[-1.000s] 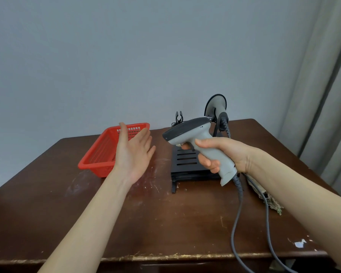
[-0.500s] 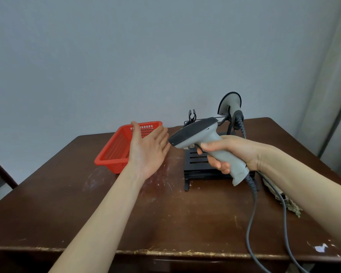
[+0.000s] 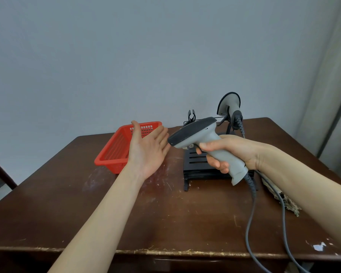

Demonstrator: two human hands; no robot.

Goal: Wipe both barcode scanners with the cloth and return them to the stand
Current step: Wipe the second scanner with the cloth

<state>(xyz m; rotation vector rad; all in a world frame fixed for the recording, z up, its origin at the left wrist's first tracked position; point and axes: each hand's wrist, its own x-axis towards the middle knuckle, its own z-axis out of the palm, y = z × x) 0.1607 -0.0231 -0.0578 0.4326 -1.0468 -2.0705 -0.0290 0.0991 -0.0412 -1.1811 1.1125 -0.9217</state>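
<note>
My right hand (image 3: 230,152) grips the handle of a grey barcode scanner (image 3: 195,133) with a dark top, held above the black stand (image 3: 197,168). Its head points left at my left hand (image 3: 148,148), which is held up with the palm open and fingers straight, just short of the scanner's nose. A second grey scanner (image 3: 229,107) sits upright at the back of the stand. The grey cable (image 3: 250,223) of the held scanner hangs down over the table's front edge. No cloth is in view.
A red plastic basket (image 3: 116,152) stands at the back left of the brown wooden table (image 3: 165,223). A frayed scrap (image 3: 283,201) lies at the right under my forearm. A curtain (image 3: 331,95) hangs at the right.
The view has shifted a little, so everything sits further right in frame. Both hands keep nearly the same pose; the gap between my left palm and the scanner's nose has narrowed.
</note>
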